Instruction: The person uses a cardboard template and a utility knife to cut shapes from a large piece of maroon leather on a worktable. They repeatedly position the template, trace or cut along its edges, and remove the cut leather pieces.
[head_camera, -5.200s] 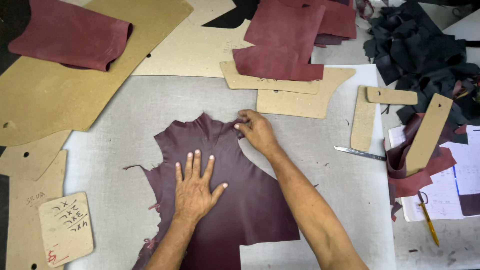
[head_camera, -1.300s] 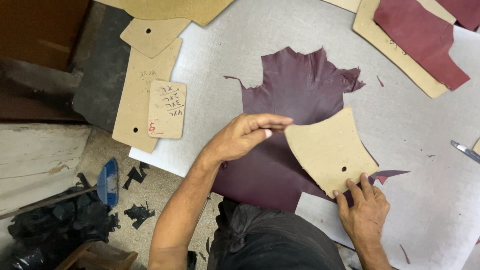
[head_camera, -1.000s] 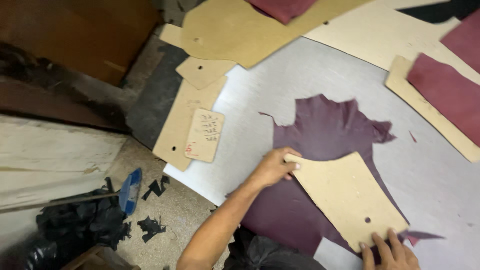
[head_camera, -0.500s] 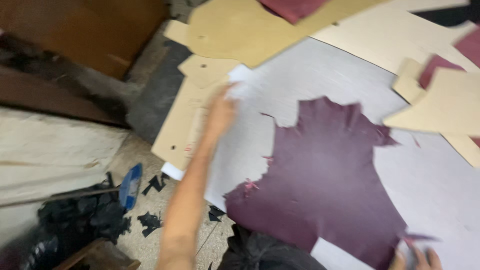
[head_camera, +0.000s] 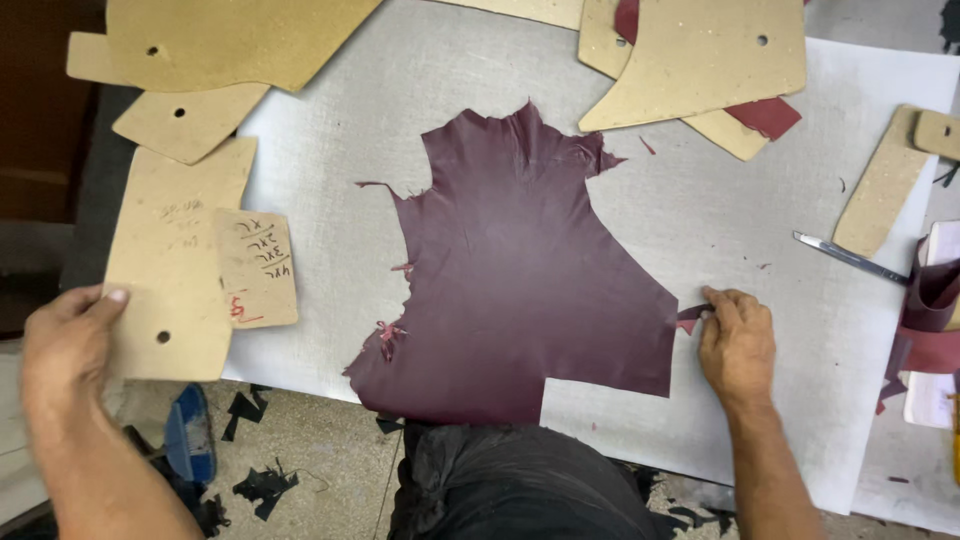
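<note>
2 hands framed the work. My left hand (head_camera: 70, 345) held the edge of a tall cardboard pattern (head_camera: 170, 265) at the desk's (head_camera: 700, 230) left rim, grip closed on it. My right hand (head_camera: 737, 340) pinched a small scrap (head_camera: 688, 318) beside the maroon leather hide (head_camera: 520, 280), which lay flat at centre. No pattern lay on the hide, so I judged marking and cutting of this piece not yet begun; a knife (head_camera: 850, 258) lay apart.

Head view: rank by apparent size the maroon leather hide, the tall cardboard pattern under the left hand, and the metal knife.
1. Maroon leather hide
2. Tall cardboard pattern, gripped by the left hand
3. Metal knife
</note>
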